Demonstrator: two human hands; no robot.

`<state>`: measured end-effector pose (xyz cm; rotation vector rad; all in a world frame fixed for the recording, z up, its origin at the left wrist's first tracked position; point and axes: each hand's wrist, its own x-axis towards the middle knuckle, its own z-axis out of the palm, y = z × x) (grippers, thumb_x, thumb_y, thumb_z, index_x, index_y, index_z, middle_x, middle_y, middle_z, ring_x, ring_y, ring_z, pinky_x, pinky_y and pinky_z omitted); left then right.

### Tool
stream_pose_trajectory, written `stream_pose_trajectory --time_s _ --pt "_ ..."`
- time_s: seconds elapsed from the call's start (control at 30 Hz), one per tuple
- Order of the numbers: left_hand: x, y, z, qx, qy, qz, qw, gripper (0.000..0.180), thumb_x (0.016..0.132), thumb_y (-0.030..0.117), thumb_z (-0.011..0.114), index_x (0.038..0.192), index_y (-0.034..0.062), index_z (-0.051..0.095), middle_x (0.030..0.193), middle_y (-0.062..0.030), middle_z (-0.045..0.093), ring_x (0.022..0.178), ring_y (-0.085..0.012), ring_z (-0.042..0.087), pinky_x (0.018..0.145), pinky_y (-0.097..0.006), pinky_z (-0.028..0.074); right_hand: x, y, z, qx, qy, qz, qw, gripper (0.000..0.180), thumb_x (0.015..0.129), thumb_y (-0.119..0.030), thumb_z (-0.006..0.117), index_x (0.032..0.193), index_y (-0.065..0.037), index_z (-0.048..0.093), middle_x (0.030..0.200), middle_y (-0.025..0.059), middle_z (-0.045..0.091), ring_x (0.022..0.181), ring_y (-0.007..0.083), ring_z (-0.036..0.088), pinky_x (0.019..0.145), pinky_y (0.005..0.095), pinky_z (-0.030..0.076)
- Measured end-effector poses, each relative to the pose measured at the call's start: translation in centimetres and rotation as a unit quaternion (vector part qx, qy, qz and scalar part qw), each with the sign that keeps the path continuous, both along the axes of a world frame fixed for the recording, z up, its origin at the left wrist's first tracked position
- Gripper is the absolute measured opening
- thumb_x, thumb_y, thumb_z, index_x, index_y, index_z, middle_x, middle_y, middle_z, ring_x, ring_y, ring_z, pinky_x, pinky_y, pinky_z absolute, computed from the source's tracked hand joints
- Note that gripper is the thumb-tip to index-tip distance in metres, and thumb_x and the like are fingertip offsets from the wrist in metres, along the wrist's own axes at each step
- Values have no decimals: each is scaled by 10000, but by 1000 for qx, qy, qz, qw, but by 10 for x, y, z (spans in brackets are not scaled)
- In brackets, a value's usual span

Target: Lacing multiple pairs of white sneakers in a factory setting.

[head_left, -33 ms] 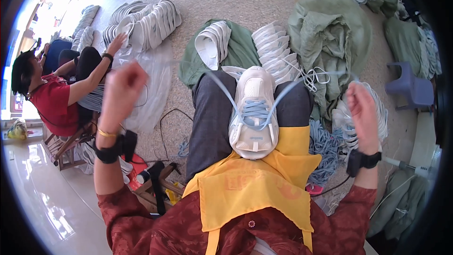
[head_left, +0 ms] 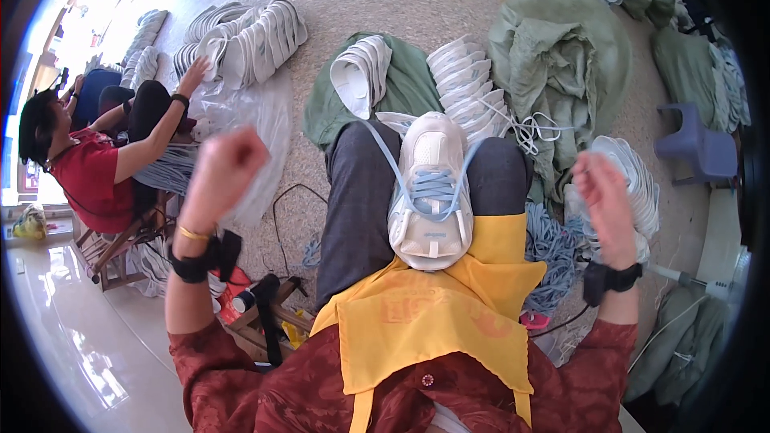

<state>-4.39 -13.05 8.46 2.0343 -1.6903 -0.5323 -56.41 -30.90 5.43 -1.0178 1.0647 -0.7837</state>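
Note:
A white sneaker [head_left: 433, 152] rests on my lap between my knees, its heel toward me. Light blue shoelace [head_left: 434, 184] is threaded across its front. Two loose lace lengths spread from it over my knees and fade from sight near their tops. My left hand [head_left: 228, 168] is raised left of the shoe, curled into a fist and blurred. On the other side, my right hand [head_left: 603, 196] hovers with its fingers bent inward. No lace can be traced into either hand, so what they hold, if anything, cannot be made out. A yellow apron [head_left: 433, 329] covers my lap.
Stacked white shoe uppers [head_left: 257, 44] lie on the floor ahead, more [head_left: 469, 76] near my knees. Blue laces [head_left: 549, 265] are heaped right of my leg. A green cloth sack [head_left: 553, 56] and purple stool [head_left: 696, 144] stand right. A seated person [head_left: 96, 160] reaches toward uppers at left.
My left hand has come slightly down and right, my right hand slightly left. The lace lengths that arched out toward both hands now show only over my knees.

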Motion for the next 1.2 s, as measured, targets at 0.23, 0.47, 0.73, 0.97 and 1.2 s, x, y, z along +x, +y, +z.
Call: stream_pose_trajectory --time_s 0.23,0.47,0.73,0.97,1.2 --pt "-86 26 -46 205 412 -44 887 137 907 15 741 877 18 607 790 57 559 734 -16 497 632 -226 418 63 70 -24 63 95 203 973 120 1017 0 611 1051 55 712 1015 102 741 875 150 729 804 264 603" --pt "-117 15 -56 135 475 -18 870 121 947 -50 685 925 18 588 845 26 623 811 -52 638 714 -230 530 97 78 -38 -19 26 145 989 91 982 18 678 1053 47 726 996 79 753 873 130 748 815 260 626" --pt "-124 16 -73 120 529 12 840 124 971 -48 683 950 17 580 988 -68 701 909 -139 733 780 -271 611 103 86 -51 -42 51 127 990 78 950 44 705 1023 37 732 960 64 766 850 119 741 782 260 609" --pt "-130 18 -79 92 547 29 832 167 964 -75 676 941 24 543 1021 -81 698 922 -154 740 803 -283 625 116 89 -33 -276 205 162 925 87 891 37 758 971 10 738 931 67 775 811 97 726 721 261 585" --pt "-140 18 -85 48 578 57 813 187 964 -82 674 937 26 524 1030 -73 683 931 -150 739 814 -278 628 113 91 -37 -129 170 126 969 157 860 -6 811 974 14 705 868 76 758 775 122 739 722 251 592"
